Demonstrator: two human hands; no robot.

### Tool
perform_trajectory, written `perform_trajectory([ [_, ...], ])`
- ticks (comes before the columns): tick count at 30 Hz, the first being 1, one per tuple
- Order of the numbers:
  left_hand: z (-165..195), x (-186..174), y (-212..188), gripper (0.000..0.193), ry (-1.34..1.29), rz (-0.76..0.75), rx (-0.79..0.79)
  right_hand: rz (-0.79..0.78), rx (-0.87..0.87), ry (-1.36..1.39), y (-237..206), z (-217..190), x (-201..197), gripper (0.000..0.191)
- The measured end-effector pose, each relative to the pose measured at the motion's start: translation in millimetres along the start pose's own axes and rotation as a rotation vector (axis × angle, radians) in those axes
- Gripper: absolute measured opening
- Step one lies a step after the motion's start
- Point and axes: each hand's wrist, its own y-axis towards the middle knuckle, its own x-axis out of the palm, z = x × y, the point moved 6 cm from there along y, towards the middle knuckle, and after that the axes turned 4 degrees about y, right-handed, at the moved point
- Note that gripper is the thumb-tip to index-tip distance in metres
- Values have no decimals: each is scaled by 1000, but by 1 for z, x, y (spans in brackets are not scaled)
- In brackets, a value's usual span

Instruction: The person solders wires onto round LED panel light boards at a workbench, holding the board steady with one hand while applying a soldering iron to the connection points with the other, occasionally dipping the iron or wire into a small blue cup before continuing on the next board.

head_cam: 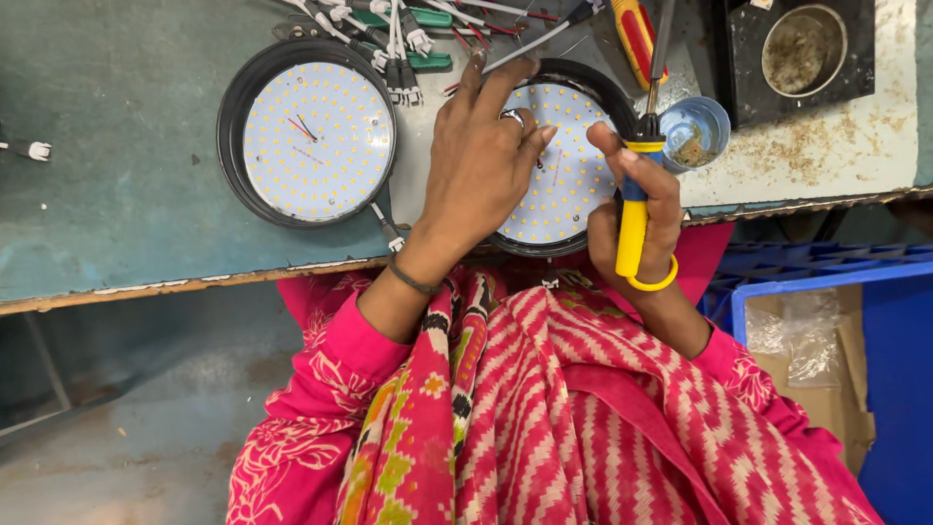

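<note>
Steadying round LED panel at worktop's near edge, left hand spread flat | right hand clenched around yellow soldering iron | risk: my fingers sit near its tip, a slip burns.

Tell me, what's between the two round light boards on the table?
Between the left light board and the right light board, the head view shows black-and-white wire connectors and bare tabletop.

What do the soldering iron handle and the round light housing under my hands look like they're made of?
Soldering iron handle: glossy yellow plastic, by its smooth moulded look, gripped in the right hand. Light housing: matte black, probably plastic or coated metal. The left hand rests on its white board.
</note>
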Motion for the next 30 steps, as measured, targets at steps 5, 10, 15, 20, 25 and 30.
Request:
perform_trajectory([
  [5, 1, -2, -3, 30, 11, 66, -8, -31, 4, 22, 2, 4, 1, 63],
  [10, -1, -6, -11, 27, -34, 104, -102, -48, 11, 165, 8, 5, 0, 64],
  [15, -1, -21, -17, 29, 51, 149, -186, -59, 2, 191, 0, -2, 11, 63],
  [20, 7, -30, -10, 29, 144, 191, 16, -74, 14, 10, 9, 18, 5, 64],
  [25, -16, -12, -5, 40, -70, 158, -58, -49, 54, 24, 27, 35, -7, 67],
  [30, -29, -5, -11, 32, -143, 184, -58, -100, 62, 2, 24, 24, 6, 70],
])
